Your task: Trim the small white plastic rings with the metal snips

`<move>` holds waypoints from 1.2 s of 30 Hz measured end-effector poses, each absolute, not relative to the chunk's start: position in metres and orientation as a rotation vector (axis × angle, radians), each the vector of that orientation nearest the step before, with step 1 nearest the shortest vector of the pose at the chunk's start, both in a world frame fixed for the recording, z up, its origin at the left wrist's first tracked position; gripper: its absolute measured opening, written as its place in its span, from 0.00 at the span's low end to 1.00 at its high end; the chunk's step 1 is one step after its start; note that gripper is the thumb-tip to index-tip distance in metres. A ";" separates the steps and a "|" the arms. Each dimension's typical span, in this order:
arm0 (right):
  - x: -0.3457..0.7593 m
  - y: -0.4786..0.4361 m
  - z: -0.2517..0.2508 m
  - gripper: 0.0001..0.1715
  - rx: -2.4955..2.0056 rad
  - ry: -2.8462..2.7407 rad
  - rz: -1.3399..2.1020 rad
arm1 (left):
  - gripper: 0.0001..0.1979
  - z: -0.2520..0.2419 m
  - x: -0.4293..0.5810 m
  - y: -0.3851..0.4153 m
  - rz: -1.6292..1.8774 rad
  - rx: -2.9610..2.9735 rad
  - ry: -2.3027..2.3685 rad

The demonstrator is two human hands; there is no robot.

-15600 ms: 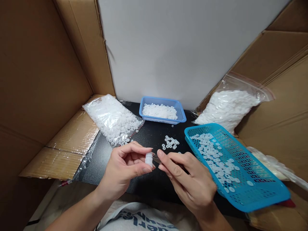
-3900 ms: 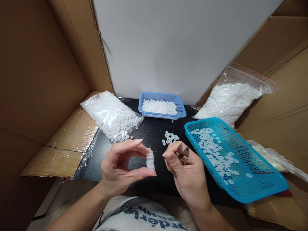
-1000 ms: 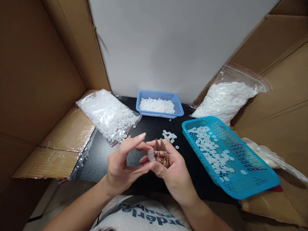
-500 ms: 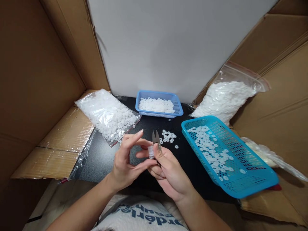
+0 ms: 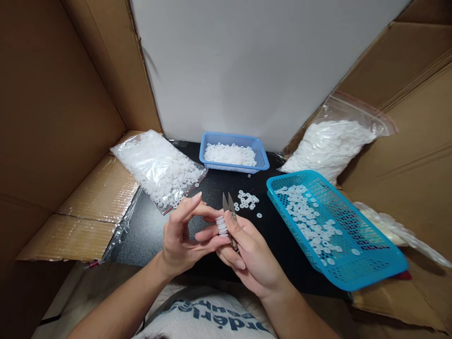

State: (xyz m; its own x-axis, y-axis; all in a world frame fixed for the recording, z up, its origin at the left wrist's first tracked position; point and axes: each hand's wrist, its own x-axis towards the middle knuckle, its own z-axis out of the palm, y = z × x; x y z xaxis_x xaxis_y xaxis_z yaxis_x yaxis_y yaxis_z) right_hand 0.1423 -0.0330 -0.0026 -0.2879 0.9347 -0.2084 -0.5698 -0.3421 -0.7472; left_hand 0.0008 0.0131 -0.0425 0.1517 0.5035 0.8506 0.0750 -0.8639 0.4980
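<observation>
we pinch a short stack of white rings (image 5: pixel 221 226) between thumb and fingers of our left hand (image 5: pixel 178 238), above the black desk (image 5: pixel 151 230), our right hand (image 5: pixel 252 259) touching it, fingers curled round small snips (image 5: pixel 228 203), blades upright, teal basket (image 5: pixel 374 275) near right

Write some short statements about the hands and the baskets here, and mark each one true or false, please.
1. The left hand pinches a short stack of white rings. True.
2. The right hand is empty. False: it holds small metal snips, blades pointing up.
3. The teal basket has nothing in it. False: many white rings lie inside.
4. Loose rings lie on the black mat, in front of the small blue basket. True.
</observation>
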 end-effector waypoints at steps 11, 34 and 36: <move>0.137 -0.037 -0.008 0.26 -0.819 -0.656 1.595 | 0.12 -0.032 0.005 0.001 1.778 2.115 0.836; 0.141 -0.033 -0.020 0.29 -0.949 -0.749 1.436 | 0.05 -0.008 0.008 -0.014 1.361 2.000 1.034; 0.141 -0.033 -0.020 0.29 -0.963 -0.732 1.437 | 0.05 -0.009 0.008 -0.013 1.334 1.957 1.043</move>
State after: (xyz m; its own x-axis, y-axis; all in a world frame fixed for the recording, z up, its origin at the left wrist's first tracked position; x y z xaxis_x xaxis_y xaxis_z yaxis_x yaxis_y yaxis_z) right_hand 0.1413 -0.0328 -0.0201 0.0392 0.9895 -0.1395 -0.4691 -0.1050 -0.8769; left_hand 0.0083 -0.0134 -0.0092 0.2075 0.8352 0.5094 0.2926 -0.5498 0.7823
